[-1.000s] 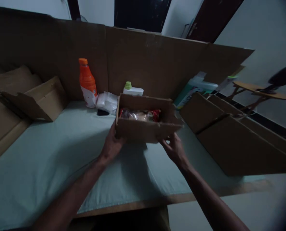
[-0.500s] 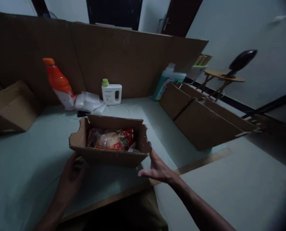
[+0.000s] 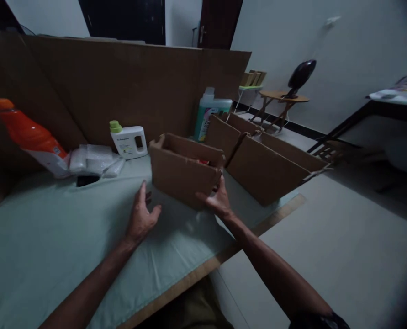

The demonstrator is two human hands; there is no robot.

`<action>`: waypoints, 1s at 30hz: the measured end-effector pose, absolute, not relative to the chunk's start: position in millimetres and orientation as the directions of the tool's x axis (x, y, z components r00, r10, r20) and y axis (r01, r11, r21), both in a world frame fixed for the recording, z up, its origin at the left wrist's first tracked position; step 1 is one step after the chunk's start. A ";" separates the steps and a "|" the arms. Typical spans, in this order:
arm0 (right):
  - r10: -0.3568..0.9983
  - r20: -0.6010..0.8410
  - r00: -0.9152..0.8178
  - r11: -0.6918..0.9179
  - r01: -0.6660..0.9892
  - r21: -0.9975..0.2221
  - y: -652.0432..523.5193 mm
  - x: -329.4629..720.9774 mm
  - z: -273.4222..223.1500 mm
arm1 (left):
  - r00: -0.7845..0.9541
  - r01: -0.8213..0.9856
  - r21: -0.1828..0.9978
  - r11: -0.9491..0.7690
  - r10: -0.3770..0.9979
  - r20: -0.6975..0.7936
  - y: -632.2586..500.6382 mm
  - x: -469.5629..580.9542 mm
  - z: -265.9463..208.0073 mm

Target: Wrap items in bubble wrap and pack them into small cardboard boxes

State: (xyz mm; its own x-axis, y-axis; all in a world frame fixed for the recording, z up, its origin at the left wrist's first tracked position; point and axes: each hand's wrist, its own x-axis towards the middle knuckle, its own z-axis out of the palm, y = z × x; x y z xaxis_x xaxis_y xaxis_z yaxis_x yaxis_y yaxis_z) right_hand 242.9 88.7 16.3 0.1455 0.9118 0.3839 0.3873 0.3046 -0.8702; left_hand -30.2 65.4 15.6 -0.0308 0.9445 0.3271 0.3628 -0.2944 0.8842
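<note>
A small open-topped cardboard box (image 3: pixel 184 176) stands on the light green cloth, close to the larger boxes on its right. Only a bit of a red packet (image 3: pixel 203 161) shows inside it; the near wall hides the rest. At the box's right corner my right hand (image 3: pixel 219 198) grips it, thumb on the near face and fingers around the side. My left hand (image 3: pixel 142 218) is off the box, just left of its near corner, with fingers and thumb apart and nothing in them.
A white bottle with a green cap (image 3: pixel 129 140), plastic-wrapped packs (image 3: pixel 94 160), a black flat object (image 3: pixel 87 181) and an orange bottle (image 3: pixel 32 137) stand or lie toward the back left. Larger cardboard boxes (image 3: pixel 265 164) and a teal jug (image 3: pixel 203 121) are at right.
The small box has moved right and away from me, toward the larger boxes, and has turned. My left hand has come away from its left side. The view has swung right.
</note>
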 end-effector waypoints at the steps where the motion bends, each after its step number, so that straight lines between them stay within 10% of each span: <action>1: 0.892 0.398 0.214 0.284 0.420 -0.862 103.5 253.3 18.7 | 0.026 0.381 0.860 -0.340 0.933 0.358 69.1 -17.0 12.8; 7: 0.778 0.450 0.438 0.096 0.625 -0.774 165.2 288.7 31.0 | 0.174 0.460 0.808 -0.370 0.929 0.326 67.1 21.7 -3.6; 30: 0.973 0.189 0.136 -0.005 0.823 -0.567 118.3 273.4 -9.2 | 0.179 0.442 0.842 -0.308 0.951 0.254 223.5 201.0 6.7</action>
